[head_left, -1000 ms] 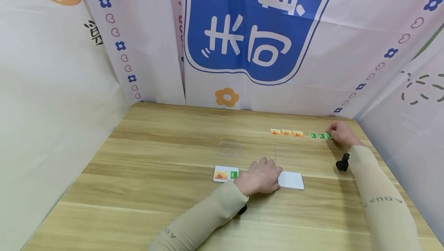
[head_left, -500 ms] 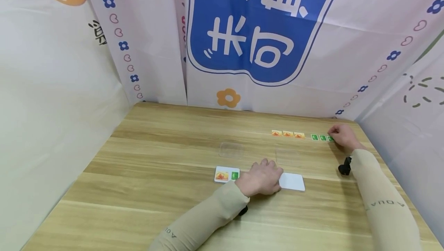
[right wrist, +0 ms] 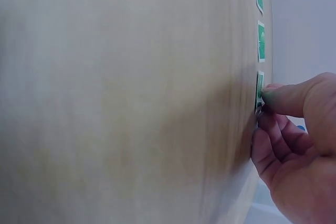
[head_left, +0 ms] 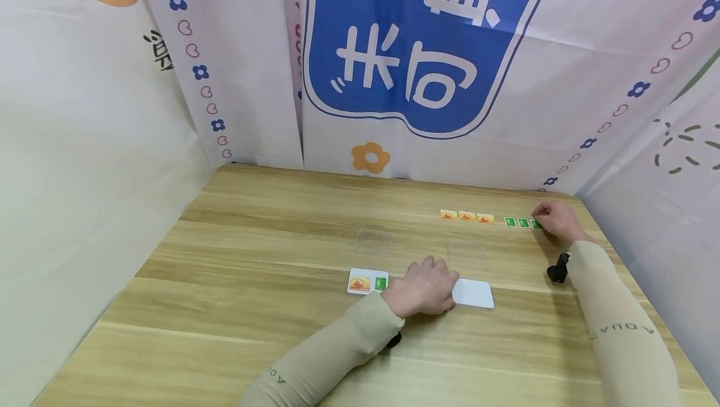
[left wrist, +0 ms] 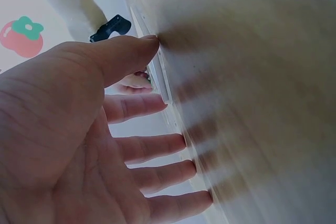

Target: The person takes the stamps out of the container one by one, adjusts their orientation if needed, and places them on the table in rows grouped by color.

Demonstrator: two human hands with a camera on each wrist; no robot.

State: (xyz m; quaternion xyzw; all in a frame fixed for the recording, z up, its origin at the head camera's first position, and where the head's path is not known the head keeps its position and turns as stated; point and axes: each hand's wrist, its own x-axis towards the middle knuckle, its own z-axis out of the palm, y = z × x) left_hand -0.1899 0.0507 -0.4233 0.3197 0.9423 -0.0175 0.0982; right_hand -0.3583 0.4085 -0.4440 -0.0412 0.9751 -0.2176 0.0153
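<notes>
Right fingers [right wrist: 294, 98] pinching green card [right wrist: 259, 86], left fingers [left wrist: 152, 148] spread, touching white card [head_left: 474, 293]

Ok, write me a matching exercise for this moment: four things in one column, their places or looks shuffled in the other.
Things
1. left hand
2. row of orange stickers
3. right hand
4. right white card

Places or looks
A. plain white where visible
B. touching the rightmost green sticker
C. at the left end of a white card
D. in line with the green stickers, left of them

Pairs: 1-C, 2-D, 3-B, 4-A
</notes>
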